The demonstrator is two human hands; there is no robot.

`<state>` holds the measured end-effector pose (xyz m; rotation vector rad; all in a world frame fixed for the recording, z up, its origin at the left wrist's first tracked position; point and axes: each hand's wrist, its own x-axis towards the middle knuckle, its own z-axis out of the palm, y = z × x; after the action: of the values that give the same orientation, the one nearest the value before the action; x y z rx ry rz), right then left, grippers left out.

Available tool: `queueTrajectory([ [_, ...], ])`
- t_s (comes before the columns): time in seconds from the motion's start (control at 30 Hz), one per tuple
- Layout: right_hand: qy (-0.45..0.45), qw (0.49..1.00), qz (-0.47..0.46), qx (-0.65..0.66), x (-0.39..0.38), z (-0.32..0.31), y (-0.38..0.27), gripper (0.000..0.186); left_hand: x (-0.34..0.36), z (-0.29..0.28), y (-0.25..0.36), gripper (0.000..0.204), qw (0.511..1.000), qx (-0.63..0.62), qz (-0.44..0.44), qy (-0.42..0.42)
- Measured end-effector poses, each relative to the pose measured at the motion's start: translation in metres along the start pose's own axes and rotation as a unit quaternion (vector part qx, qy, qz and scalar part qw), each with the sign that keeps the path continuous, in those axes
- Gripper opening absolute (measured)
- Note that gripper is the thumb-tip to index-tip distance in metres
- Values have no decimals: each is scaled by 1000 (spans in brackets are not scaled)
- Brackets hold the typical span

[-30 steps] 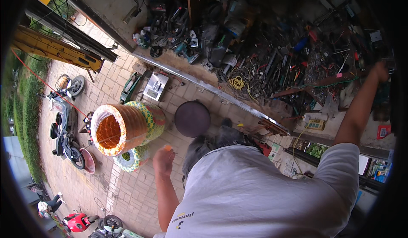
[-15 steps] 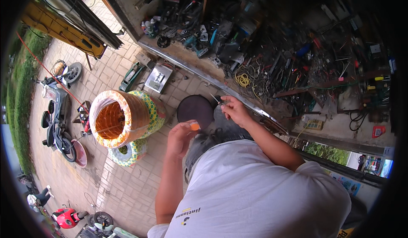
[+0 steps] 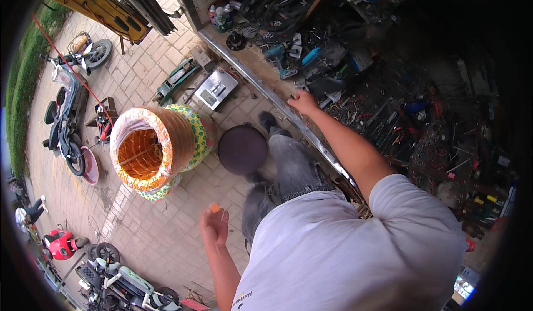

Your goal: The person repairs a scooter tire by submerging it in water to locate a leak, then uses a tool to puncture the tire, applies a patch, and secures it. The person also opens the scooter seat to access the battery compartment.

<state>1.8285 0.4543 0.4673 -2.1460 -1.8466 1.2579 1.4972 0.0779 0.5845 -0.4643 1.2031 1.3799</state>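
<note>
My left hand (image 3: 214,228) is raised over the paving in front of my body. Its fingertips pinch a small orange piece (image 3: 215,207); a pale, clear-looking bit shows beside it, too small to name. My right hand (image 3: 303,103) reaches out to the front edge of the cluttered workbench (image 3: 261,81). Its fingers are closed, and what they hold, if anything, is hidden. Beyond that hand a teal cordless drill (image 3: 280,61) lies on the bench. A round dark stool (image 3: 242,150) stands by my legs.
Wrapped ring-shaped rolls (image 3: 183,144) are stacked left of the stool. A silver box (image 3: 216,89) and a green tool case (image 3: 176,81) lie on the paving by the bench. Tangled wires and tools (image 3: 388,117) cover the right side. Scooters (image 3: 69,117) stand far left.
My right hand has moved forward to the bench edge; the thin pointed tool seen in it earlier no longer shows. My left hand has moved lower and left, keeping the orange piece. The view has turned.
</note>
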Motion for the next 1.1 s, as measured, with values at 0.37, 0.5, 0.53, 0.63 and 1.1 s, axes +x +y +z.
queueTrajectory([
  [0.37,13,957,218,-193,308,94,68,77,1,89,-57,12,966,-47,-91,237],
  [0.5,32,942,265,-203,353,101,47,83,16,95,-76,9,942,-91,-124,298],
  [0.53,27,942,267,-200,365,103,52,84,21,98,-77,10,941,-103,-121,297],
  [0.63,-7,933,276,-229,389,109,61,61,36,113,-79,18,945,-112,-110,289],
  [1.1,9,987,-158,11,327,64,129,49,-63,-36,-99,20,944,-317,30,87],
])
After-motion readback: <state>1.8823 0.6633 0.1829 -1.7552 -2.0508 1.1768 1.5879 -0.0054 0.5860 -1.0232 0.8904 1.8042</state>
